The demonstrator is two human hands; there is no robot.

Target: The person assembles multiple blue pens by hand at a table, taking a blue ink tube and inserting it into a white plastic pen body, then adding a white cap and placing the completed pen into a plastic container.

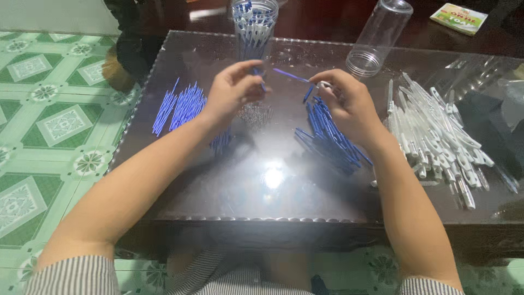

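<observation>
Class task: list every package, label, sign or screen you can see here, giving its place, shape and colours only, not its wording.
Small packet: far right end of the dark surface behind the glass-topped table, flat rectangle, green and white with orange-red print.
No signs or screens show.

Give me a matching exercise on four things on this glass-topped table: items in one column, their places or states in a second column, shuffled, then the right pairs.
Things:
1. pile of white pen barrels
2. empty clear jar
3. upright clear cup of assembled pens
4. thin blue refill

Places or states:
A. held between the left hand and the right hand
B. heaped at the right of the table
C. lying tilted on its side, far right of centre
D. standing at the far edge, beyond the hands

Pairs: 1-B, 2-C, 3-D, 4-A
</observation>
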